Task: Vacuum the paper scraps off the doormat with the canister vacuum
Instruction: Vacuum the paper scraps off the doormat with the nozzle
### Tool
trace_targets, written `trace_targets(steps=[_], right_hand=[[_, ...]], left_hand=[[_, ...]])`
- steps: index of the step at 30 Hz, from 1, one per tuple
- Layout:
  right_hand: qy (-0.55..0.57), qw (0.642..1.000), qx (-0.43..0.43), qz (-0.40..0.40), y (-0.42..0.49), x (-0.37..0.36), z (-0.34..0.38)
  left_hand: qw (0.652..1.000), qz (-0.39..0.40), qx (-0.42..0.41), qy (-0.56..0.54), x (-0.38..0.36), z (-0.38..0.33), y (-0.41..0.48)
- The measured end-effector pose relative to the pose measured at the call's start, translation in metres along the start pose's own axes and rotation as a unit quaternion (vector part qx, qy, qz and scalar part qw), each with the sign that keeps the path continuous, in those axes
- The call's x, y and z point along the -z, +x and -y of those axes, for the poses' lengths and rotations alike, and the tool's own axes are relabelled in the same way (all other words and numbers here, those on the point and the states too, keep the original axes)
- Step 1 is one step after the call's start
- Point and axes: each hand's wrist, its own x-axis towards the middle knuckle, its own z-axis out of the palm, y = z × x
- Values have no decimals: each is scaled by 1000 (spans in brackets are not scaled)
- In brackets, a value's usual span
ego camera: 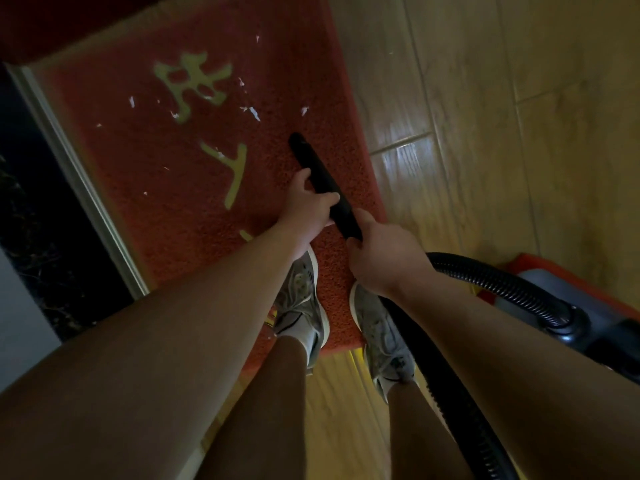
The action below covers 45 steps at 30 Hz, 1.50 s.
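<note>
Both hands grip one black nozzle (315,168), the left hand (310,206) ahead of the right hand (381,258), fingers curled round it, its tip low over one red doormat (156,168) short of about ten paper scraps (254,113), while one hose (502,285) runs back to one canister vacuum (588,306) on the floor.

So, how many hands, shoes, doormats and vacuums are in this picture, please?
Hands: 2, left hand and right hand, both gripping the vacuum nozzle
Shoes: 2, left shoe and right shoe
Doormats: 1, doormat
Vacuums: 1, canister vacuum
Total: 6
</note>
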Motion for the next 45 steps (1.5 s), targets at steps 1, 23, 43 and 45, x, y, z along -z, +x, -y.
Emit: trace_targets(steps=[1,23,43,45], right_hand=[[7,1000,0,-4,2,0,1],[63,997,-23,-37,23,17,10],[34,999,21,-35,35,15,39],[29,999,27,-27,36,14,44]], left_hand=[[1000,2,-3,2,1,-3,1],[999,18,-17,48,-5,-37,25],[1000,-7,-9,-12,30,-45,31],[1000,-13,-10,-19,38,-43,32]])
